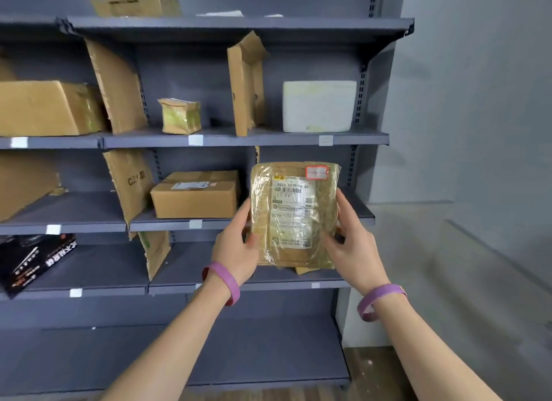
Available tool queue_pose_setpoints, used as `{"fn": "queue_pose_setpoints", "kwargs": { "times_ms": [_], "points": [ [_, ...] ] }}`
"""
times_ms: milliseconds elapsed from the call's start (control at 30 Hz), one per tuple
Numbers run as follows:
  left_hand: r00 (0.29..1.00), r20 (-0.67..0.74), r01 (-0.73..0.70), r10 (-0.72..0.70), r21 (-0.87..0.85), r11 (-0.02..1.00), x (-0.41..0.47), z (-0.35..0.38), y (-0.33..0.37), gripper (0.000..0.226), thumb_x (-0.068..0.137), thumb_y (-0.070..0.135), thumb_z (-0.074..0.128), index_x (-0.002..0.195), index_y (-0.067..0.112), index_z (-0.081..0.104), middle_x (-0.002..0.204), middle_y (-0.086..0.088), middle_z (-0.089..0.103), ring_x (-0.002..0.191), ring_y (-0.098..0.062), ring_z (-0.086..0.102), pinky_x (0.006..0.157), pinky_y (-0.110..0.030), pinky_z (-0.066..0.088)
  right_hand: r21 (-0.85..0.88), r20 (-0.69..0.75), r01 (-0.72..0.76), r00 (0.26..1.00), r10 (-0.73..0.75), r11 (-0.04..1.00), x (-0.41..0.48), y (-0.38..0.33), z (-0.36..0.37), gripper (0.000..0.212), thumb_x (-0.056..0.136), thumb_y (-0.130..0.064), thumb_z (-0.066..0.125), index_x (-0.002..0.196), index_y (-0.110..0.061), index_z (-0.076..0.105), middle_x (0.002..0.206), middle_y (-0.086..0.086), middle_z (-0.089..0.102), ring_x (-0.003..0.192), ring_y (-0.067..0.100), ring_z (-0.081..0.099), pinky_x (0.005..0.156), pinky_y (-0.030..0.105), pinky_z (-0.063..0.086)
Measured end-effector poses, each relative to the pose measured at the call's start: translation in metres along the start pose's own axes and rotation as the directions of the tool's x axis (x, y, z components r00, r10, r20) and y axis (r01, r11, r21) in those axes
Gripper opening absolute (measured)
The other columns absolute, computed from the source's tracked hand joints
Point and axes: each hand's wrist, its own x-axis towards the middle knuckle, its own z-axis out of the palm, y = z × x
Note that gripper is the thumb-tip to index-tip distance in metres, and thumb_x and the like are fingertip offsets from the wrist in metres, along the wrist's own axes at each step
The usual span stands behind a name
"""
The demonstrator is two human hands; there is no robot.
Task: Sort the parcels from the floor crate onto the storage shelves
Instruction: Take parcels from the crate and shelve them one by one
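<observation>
Flat taped parcel (294, 214), label outward, held upright before the grey shelving (239, 139). Left hand (236, 251) grips its left edge, right hand (352, 242) its right edge, fingers curled round. Cardboard box (195, 196) sits on the shelf just left of the parcel.

Parcel (294, 212) between hands (237, 251), before shelves (239, 139)

Edge crops, unreadable print
Large box (44, 108), black box (33, 260) cut by left edge; fine print on parcel (325, 221) label (291, 209) too small to read; cardboard scrap (304, 270) mostly hidden behind parcel.
</observation>
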Motion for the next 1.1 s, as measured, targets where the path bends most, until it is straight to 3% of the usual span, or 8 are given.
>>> {"fn": "queue_pose_setpoints", "kwargs": {
  "times_ms": [267,433,533,667,767,833,933,1100],
  "points": [
    [0.999,-0.035,0.010,-0.011,-0.017,1.000,0.005,-0.016,-0.009,0.068,0.093,-0.002,0.048,0.143,0.041,0.034,0.119,0.036,0.051,0.089,0.030,0.048,0.065,0.005,0.038,-0.042,0.016,-0.009,1.000,0.009,0.999,0.011,-0.008,0.018,0.076,0.091,-0.019,0.058,0.145,-0.053,0.016,0.105,-0.038,0.059,0.091,0.000,0.062,0.074,0.022,0.054],
    [0.999,-0.037,0.032,-0.032,-0.005,0.999,0.010,-0.024,-0.016,0.067,0.094,0.000,0.049,0.144,0.041,0.032,0.134,0.025,0.050,0.107,0.013,0.048,0.072,0.004,0.036,-0.039,0.031,0.003,1.000,-0.002,0.999,0.016,-0.014,0.028,0.077,0.091,-0.019,0.058,0.143,-0.057,0.015,0.105,-0.044,0.056,0.094,-0.006,0.060,0.073,0.016,0.052],
    [0.999,-0.039,0.025,-0.025,0.002,1.000,0.012,-0.033,-0.022,0.067,0.093,-0.001,0.048,0.142,0.043,0.034,0.123,0.033,0.052,0.098,0.019,0.050,0.068,0.004,0.038,-0.040,0.036,0.002,0.999,0.000,0.999,0.017,-0.019,0.038,0.078,0.091,-0.019,0.058,0.142,-0.059,0.015,0.106,-0.043,0.057,0.092,-0.004,0.061,0.071,0.017,0.053],
    [0.998,-0.046,0.031,-0.031,-0.007,0.999,0.012,-0.050,-0.038,0.069,0.092,-0.002,0.046,0.138,0.048,0.037,0.121,0.033,0.055,0.107,0.007,0.053,0.079,-0.009,0.041,-0.028,0.056,0.005,0.998,-0.004,1.000,0.019,-0.026,0.060,0.078,0.089,-0.018,0.055,0.141,-0.061,0.015,0.100,-0.033,0.063,0.085,0.011,0.064,0.069,0.028,0.056],
    [0.996,-0.068,0.060,-0.059,0.014,0.998,0.010,-0.068,-0.057,0.069,0.092,-0.002,0.045,0.138,0.048,0.038,0.118,0.031,0.058,0.097,0.007,0.058,0.081,-0.015,0.045,-0.021,0.089,0.004,0.996,-0.002,1.000,0.018,-0.027,0.084,0.077,0.090,-0.019,0.054,0.142,-0.060,0.015,0.098,-0.024,0.067,0.079,0.014,0.066,0.067,0.032,0.058],
    [0.993,-0.076,0.096,-0.093,0.030,0.995,0.008,-0.081,-0.071,0.068,0.092,0.000,0.046,0.140,0.047,0.035,0.121,0.027,0.058,0.085,0.010,0.058,0.075,-0.011,0.046,-0.019,0.100,-0.011,0.995,0.013,1.000,0.017,-0.028,0.104,0.077,0.090,-0.019,0.055,0.142,-0.059,0.015,0.100,-0.019,0.068,0.080,0.013,0.066,0.070,0.027,0.057],
    [0.989,-0.084,0.122,-0.119,0.032,0.992,0.003,-0.100,-0.097,0.071,0.091,0.000,0.046,0.141,0.048,0.033,0.115,0.033,0.056,0.078,0.010,0.055,0.073,-0.009,0.045,0.000,0.128,-0.036,0.991,0.036,0.999,0.015,-0.025,0.140,0.078,0.091,-0.016,0.056,0.145,-0.054,0.015,0.101,-0.038,0.062,0.081,-0.003,0.062,0.066,0.007,0.049],
    [0.964,-0.119,0.242,-0.236,0.037,0.970,-0.017,-0.120,-0.152,0.069,0.089,0.000,0.048,0.137,0.049,0.037,0.100,0.045,0.053,0.072,0.017,0.053,0.062,-0.002,0.043,0.020,0.201,-0.114,0.974,0.107,0.993,-0.005,-0.017,0.200,0.077,0.091,-0.016,0.057,0.145,-0.053,0.017,0.110,-0.045,0.054,0.101,-0.011,0.057,0.079,0.008,0.048]
  ]
}}
